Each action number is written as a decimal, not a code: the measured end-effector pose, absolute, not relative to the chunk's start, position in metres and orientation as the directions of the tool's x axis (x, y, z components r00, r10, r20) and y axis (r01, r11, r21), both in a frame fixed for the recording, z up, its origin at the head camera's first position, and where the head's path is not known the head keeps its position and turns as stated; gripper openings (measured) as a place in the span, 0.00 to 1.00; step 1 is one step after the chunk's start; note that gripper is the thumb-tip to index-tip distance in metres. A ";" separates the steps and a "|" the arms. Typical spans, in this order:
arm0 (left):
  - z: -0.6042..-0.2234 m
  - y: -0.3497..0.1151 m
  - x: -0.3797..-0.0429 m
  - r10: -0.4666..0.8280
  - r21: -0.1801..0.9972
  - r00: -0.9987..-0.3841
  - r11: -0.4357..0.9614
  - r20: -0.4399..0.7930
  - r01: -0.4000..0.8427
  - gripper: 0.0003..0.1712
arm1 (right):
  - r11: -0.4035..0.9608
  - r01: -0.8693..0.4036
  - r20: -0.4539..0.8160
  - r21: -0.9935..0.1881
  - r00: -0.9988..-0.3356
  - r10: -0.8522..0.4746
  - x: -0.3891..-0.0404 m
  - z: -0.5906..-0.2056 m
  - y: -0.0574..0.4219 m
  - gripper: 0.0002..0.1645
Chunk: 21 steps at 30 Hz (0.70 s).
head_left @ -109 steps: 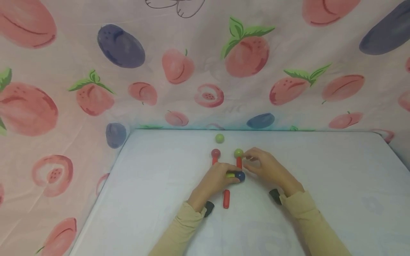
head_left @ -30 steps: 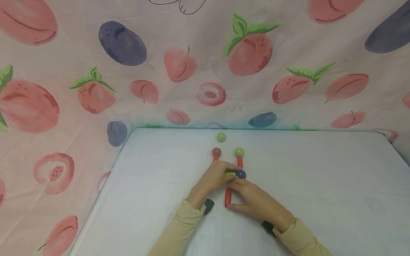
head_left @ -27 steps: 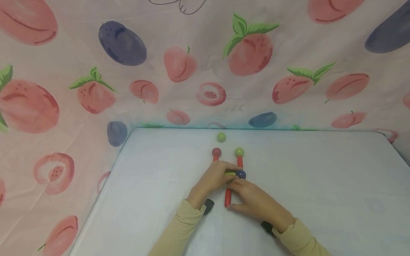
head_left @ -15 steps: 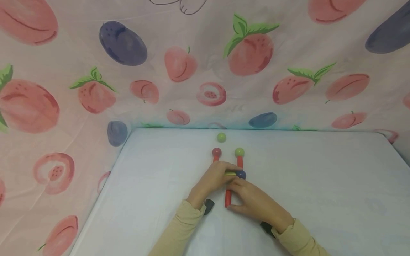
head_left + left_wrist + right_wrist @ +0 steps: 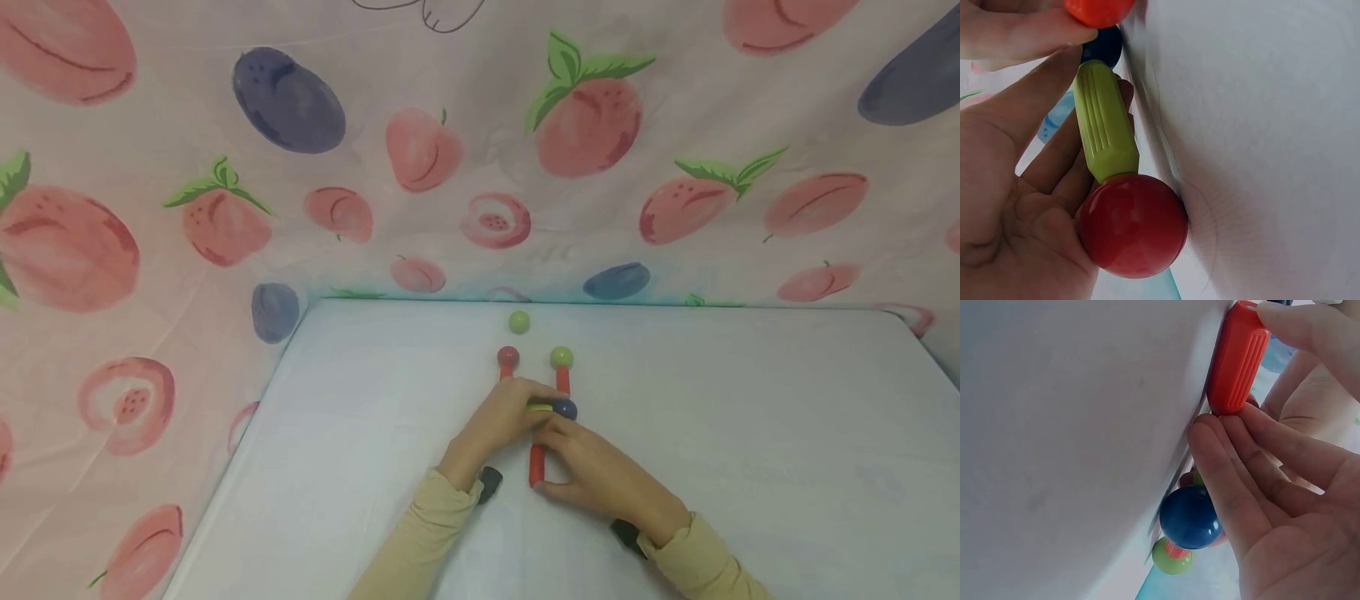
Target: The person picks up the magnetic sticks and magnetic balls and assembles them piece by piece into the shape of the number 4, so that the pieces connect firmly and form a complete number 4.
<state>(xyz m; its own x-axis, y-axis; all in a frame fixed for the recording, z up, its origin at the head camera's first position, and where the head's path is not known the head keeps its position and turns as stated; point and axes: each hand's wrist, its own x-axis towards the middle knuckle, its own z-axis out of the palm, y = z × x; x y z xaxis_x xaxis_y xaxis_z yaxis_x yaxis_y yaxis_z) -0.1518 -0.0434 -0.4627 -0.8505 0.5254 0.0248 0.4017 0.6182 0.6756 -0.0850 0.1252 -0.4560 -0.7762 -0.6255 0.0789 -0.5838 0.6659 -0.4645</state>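
A yellow-green ribbed rod [image 5: 1107, 122] joins a red ball [image 5: 1133, 226] to a blue ball [image 5: 566, 410]; they look like magnetic building pieces. My left hand [image 5: 498, 417] grips this bar, thumb on the near side and fingers behind. Just nearer me, my right hand [image 5: 603, 475] pinches a loose red rod [image 5: 1239, 359] end to end, thumb on its near end and fingertips at its far end. Beyond the bar, another red rod [image 5: 562, 381] carries a green ball [image 5: 561, 357]. To its left a red rod [image 5: 506, 374], partly hidden by my left hand, carries a red ball [image 5: 507, 357].
A separate green ball [image 5: 519, 322] lies farther back on the white table [image 5: 712, 400]. Behind and left hangs a fruit-print cloth [image 5: 360, 83]. Black wrist cameras sit under both sleeves.
My right hand has come from beside the green ball to the loose red rod and taken hold of it. Lately the rod has shifted slightly right. My left hand stays on the bar.
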 end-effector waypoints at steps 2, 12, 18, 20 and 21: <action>-0.462 -0.043 -0.152 0.527 0.676 -0.849 0.616 0.027 0.404 0.17 | 0.671 -0.579 0.073 -0.463 -0.779 -0.623 -0.085 -0.456 0.126 0.24; -0.460 -0.043 -0.151 0.524 0.679 -0.851 0.620 0.015 0.394 0.16 | 0.681 -0.572 0.057 -0.457 -0.783 -0.620 -0.085 -0.456 0.128 0.26; -0.460 -0.042 -0.151 0.524 0.682 -0.852 0.617 0.019 0.394 0.16 | 0.685 -0.577 0.072 -0.446 -0.786 -0.614 -0.085 -0.458 0.130 0.27; -0.460 -0.042 -0.151 0.526 0.681 -0.850 0.613 0.025 0.400 0.15 | 0.698 -0.565 0.062 -0.441 -0.795 -0.604 -0.085 -0.457 0.131 0.28; -0.459 -0.042 -0.151 0.528 0.680 -0.849 0.612 0.029 0.404 0.15 | 0.705 -0.556 0.056 -0.441 -0.800 -0.597 -0.085 -0.457 0.132 0.28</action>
